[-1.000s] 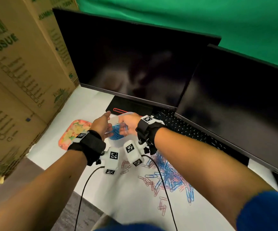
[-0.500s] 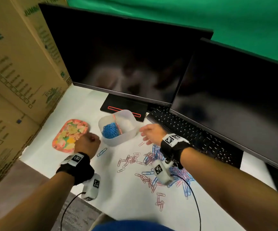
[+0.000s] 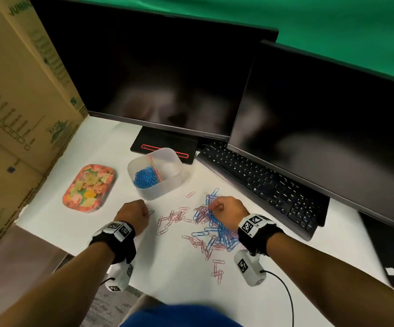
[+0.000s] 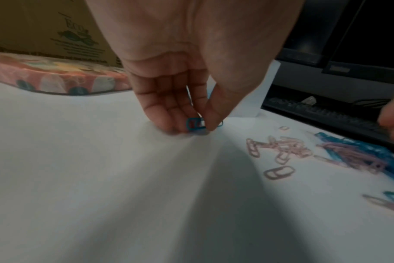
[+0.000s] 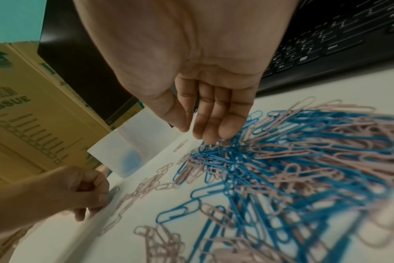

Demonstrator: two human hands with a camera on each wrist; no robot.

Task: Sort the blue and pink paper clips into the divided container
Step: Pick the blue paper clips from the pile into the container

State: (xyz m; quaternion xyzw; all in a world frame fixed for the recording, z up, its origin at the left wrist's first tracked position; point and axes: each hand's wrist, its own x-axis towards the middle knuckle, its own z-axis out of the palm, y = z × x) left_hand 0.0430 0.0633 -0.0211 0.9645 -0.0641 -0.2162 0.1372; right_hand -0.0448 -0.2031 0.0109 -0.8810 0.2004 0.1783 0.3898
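A translucent divided container [image 3: 161,192] stands mid-table, a heap of blue clips [image 3: 144,179] in its left compartment beside a pink divider [image 3: 154,167]. A mixed pile of blue and pink paper clips [image 3: 217,226] [image 5: 292,160] lies in front of the container, to its right. My left hand [image 3: 134,214] [image 4: 198,127] is down on the table left of the pile, thumb and fingers pinching a lone blue paper clip [image 4: 195,124]. My right hand [image 3: 224,207] [image 5: 191,131] hangs over the pile's far edge, fingertips [image 5: 210,140] touching the clips, thumb apart, nothing held.
A floral tray [image 3: 88,188] lies left of the container. A black keyboard [image 3: 262,182] and two dark monitors [image 3: 156,79] [image 3: 332,119] close off the back and right. Cardboard boxes [image 3: 14,102] wall the left. Scattered pink clips [image 3: 172,217] lie between my hands.
Both hands left the container and came down toward me. The left hand settled onto a lone blue clip; the right hand moved right onto the pile.
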